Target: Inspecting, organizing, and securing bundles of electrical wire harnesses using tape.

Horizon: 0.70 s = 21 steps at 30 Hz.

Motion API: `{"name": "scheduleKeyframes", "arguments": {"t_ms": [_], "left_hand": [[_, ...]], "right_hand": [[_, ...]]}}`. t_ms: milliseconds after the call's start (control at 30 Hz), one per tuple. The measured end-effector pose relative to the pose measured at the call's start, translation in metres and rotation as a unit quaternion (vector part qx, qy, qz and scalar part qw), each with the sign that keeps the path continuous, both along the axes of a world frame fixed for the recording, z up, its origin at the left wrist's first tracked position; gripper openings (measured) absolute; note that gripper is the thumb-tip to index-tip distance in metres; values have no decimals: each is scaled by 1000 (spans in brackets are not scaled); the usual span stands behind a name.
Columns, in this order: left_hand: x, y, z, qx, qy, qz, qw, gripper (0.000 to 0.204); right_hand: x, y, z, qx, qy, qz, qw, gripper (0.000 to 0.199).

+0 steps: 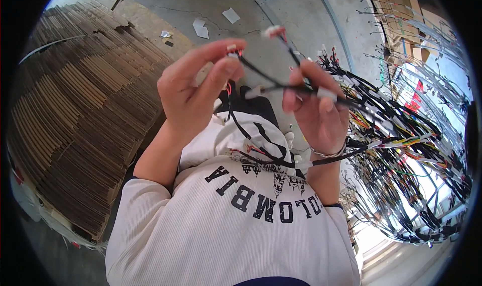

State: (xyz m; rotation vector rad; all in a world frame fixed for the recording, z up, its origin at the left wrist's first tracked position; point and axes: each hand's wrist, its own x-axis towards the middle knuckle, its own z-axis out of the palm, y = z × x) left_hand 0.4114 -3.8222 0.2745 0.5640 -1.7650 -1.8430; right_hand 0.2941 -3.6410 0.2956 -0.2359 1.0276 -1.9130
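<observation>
Between the thumb and index finger of my left hand (186, 87) is a small white connector (232, 50) with red wires, at the end of a black-sleeved branch. My right hand (324, 120) has its fingers closed around the black wire harness (346, 103), near a white tape band. Beyond the right fingers another branch sticks up, ending in a white and red connector (273, 32) that is slightly blurred. Below both hands a further black branch (268, 158) hangs in front of my shirt, with small red-wired connectors at its end.
A thick mass of wire harnesses (401, 130) hangs at the right. Flattened cardboard (70, 95) is stacked high on the left. On the concrete floor ahead lie paper scraps (201, 28) by a grey metal frame (329, 12). Cardboard boxes (401, 2) stand at the far right.
</observation>
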Motion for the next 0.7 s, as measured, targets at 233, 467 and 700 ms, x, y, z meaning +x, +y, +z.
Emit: {"name": "scheduleKeyframes", "arguments": {"t_ms": [233,467,700], "left_hand": [[-16,-7,-29,-14,-53,-3,999,28],[-8,-4,-28,-137,-73,-46,987,29],[-3,-4,-11,-100,-117,-431,889,32]], "right_hand": [[-19,11,-36,37,-198,-24,979,29],[-12,-9,-19,129,-88,-98,983,64],[-17,0,-34,158,-121,-138,970,71]]}}
